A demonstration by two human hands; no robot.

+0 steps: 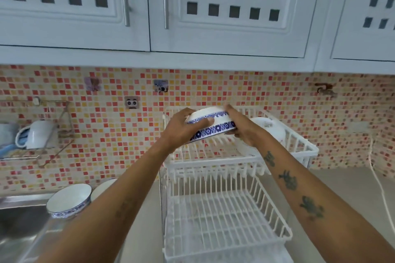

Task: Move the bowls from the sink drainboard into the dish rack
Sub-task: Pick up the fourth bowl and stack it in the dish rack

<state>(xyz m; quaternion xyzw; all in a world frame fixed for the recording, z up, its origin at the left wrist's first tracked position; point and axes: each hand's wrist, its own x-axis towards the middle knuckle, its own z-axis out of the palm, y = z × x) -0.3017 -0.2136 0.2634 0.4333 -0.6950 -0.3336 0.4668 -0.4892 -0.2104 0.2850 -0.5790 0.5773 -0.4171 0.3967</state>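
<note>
A white bowl [210, 125] with a blue flowered band is held upside down and tilted between both hands, above the top tier of the white wire rack [226, 177]. The left hand [183, 129] is closed on the bowl's left side, its thumb laid across the blue band and its fingers curled over the upturned base. The right hand [241, 127] is closed on the right side, fingers stretched along the far wall and the palm beneath the rim. The bowl is blurred, so whether it touches the rack's prongs cannot be told. In the top tier, behind the right hand, a white dish [270, 129] is seen leaning on edge. The lower tier is seen below the forearms. At lower left, on the steel drainboard [23, 200], a second bowl [69, 200] with the same blue band is stood upright, and a third bowl [104, 187] is partly hidden just behind it by the left forearm. A mug [40, 134] is kept on a wall shelf at far left.
</note>
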